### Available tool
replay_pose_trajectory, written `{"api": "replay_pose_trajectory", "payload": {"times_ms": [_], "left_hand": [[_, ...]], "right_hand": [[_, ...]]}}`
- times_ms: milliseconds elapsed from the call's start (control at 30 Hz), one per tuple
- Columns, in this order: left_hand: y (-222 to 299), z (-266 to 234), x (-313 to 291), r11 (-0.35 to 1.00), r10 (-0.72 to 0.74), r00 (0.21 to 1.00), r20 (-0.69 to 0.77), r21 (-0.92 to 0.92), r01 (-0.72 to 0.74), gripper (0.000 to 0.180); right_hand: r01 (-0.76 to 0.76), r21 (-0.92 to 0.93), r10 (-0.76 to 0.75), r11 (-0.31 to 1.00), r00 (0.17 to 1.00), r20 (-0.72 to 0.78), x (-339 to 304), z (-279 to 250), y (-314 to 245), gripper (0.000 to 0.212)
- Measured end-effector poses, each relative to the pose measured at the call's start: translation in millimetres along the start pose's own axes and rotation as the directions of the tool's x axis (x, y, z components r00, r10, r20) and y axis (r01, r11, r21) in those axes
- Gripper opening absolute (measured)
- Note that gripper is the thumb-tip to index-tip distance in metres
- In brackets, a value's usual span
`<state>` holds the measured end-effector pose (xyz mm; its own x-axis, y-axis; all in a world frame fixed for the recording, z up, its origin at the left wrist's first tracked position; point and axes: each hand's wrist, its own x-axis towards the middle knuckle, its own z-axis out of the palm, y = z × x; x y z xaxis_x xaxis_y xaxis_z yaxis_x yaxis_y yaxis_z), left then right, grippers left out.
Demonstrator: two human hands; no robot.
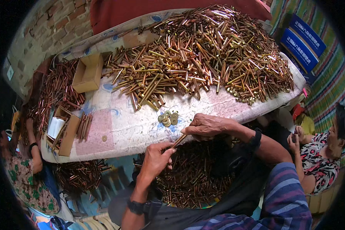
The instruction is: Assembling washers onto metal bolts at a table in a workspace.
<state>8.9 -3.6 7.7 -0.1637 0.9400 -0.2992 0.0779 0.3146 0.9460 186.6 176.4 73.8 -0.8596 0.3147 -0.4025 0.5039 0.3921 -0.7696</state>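
Observation:
A slim copper-coloured metal bolt (179, 141) slants between my two hands at the table's near edge. My left hand (156, 159) pinches its lower end between thumb and fingers. My right hand (207, 125) is closed around the upper end, hiding part of it. Just beyond my hands lies a small heap of brassy washers (168, 119) on the cloth. Farther back, a large pile of similar copper and gold metal bolts (203, 57) covers much of the table (130, 134).
Left on the table are an open cardboard box (87, 73), a second box (69, 134), and a lone washer (104, 138). More bolts (195, 176) lie below the edge. A person (30, 176) reaches into the left pile; another person (314, 161) sits right, near blue boxes (301, 46).

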Motion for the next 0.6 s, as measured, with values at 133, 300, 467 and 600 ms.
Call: {"api": "replay_pose_trajectory", "payload": {"times_ms": [133,300,467,600], "left_hand": [[8,-2,-2,1.0,-0.019,1.0,0.005,0.024,0.019,0.025],[9,5,1,0.999,-0.008,1.0,0.014,0.037,0.008,0.025],[3,13,4,0.941,0.147,0.987,0.065,0.3,-0.16,0.035],[2,19,9,0.907,0.159,0.969,0.188,0.361,-0.219,0.044]], "right_hand": [[-0.094,0.024,0.097,0.995,0.974,-0.204,11,-3,3,0.067],[-0.048,-0.348,-0.222,0.936,0.687,-0.692,36,-26,38,0.036],[-0.238,-0.529,-0.281,0.815,0.636,-0.719,66,-35,57,0.034],[-0.305,-0.5,-0.214,0.811,0.64,-0.738,71,-40,60,0.033]]}}
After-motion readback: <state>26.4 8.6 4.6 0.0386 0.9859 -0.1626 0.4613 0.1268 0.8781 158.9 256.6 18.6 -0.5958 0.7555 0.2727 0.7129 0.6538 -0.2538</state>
